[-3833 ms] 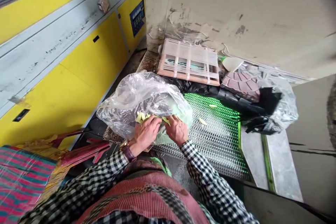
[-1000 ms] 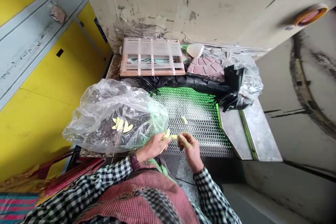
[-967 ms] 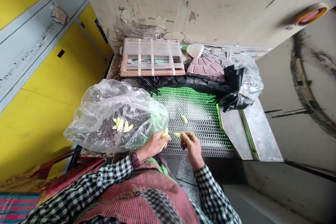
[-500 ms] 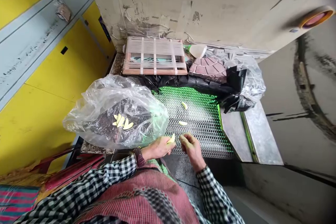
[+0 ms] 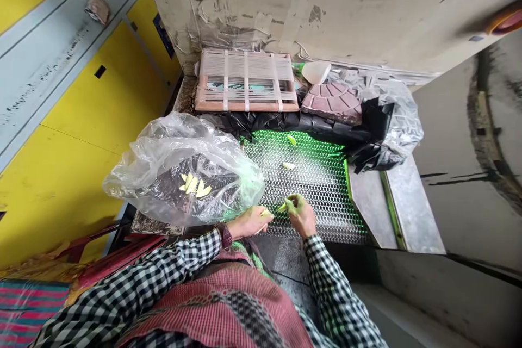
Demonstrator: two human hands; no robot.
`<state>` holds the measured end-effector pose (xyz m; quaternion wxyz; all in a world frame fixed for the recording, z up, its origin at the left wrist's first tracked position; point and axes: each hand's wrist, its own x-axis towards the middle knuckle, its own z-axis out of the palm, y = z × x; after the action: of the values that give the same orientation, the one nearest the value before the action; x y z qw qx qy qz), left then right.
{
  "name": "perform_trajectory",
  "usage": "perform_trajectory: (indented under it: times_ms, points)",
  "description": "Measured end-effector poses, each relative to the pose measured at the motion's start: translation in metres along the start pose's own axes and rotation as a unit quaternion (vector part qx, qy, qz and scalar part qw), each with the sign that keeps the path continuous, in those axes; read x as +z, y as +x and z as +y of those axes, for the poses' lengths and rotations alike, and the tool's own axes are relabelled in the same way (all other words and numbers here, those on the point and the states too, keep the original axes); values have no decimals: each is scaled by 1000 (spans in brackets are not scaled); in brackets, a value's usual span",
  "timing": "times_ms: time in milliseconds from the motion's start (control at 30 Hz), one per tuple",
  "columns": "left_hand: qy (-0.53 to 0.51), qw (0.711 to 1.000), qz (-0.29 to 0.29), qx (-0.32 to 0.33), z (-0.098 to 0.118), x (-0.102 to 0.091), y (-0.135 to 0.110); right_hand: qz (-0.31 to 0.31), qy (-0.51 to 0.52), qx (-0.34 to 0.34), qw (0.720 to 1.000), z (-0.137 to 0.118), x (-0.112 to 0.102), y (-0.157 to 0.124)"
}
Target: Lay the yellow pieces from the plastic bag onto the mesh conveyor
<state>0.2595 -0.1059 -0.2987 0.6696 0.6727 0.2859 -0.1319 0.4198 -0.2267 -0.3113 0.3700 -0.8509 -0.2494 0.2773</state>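
My left hand (image 5: 249, 222) grips a pale yellow slice (image 5: 265, 212) between thumb and fingers, at the near edge of a wire mesh belt (image 5: 318, 190). My right hand (image 5: 300, 216) pinches a small yellow-green piece (image 5: 282, 207) just beside it, with its fingertips stained green. A clear plastic bag (image 5: 183, 171) lies left of my hands, holding several pale yellow slices (image 5: 193, 185). Two more slices (image 5: 289, 165) rest apart on the mesh, farther from me.
Behind the mesh stand a wooden frame wound with white strings (image 5: 246, 81), a pink patterned tile (image 5: 332, 102) and crumpled black plastic (image 5: 314, 125). Yellow cabinets (image 5: 98, 130) run along the left. A grey metal ledge (image 5: 411, 206) lies to the right.
My hands have moved closer together over the mesh's near edge. The two slices on the mesh have shifted farther from me. The view has tilted slightly.
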Motion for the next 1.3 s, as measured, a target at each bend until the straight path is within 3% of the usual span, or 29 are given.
perform_trajectory:
  times_ms: [67, 100, 200, 267, 400, 533, 600, 667, 800, 867, 1000, 1300]
  points:
    - [-10, 1000, -18, 11, -1, -1, -1, 42, -80, -38, 995, -2, -7, -2]
    - [-9, 1000, -21, 17, 0, -1, -3, 25, -85, -57, 994, -5, -9, -6]
    - [30, 999, 3, 32, 7, 0, -5, -145, 48, -73, 986, -16, -8, -24]
    - [58, 997, 15, 46, 10, 1, -4, -209, 155, -36, 965, -18, -1, -34]
    - [-8, 999, 14, 28, 7, 5, 5, -118, 244, 71, 960, -2, 5, -30]
    - [-79, 996, 37, -1, 3, 6, 9, -5, 53, 79, 995, 14, -12, -11]
    - [-106, 994, 30, -4, 5, 6, 8, 30, -56, 53, 997, 12, -21, -11]
    - [-156, 987, 24, -4, 9, 7, 6, 13, -77, 0, 997, 2, -25, -22]
    - [-252, 967, 49, -6, 18, 10, 6, -105, -7, -161, 981, -19, -14, -57]
    - [-263, 963, 50, -2, 23, 10, 8, -104, -27, -208, 972, -21, -4, -66]
    - [-277, 961, 21, -12, 28, 10, 11, -65, -60, -214, 973, -12, 5, -64]
    - [-273, 961, -12, -41, 22, 9, 14, -65, -106, -224, 967, 7, -5, -54]
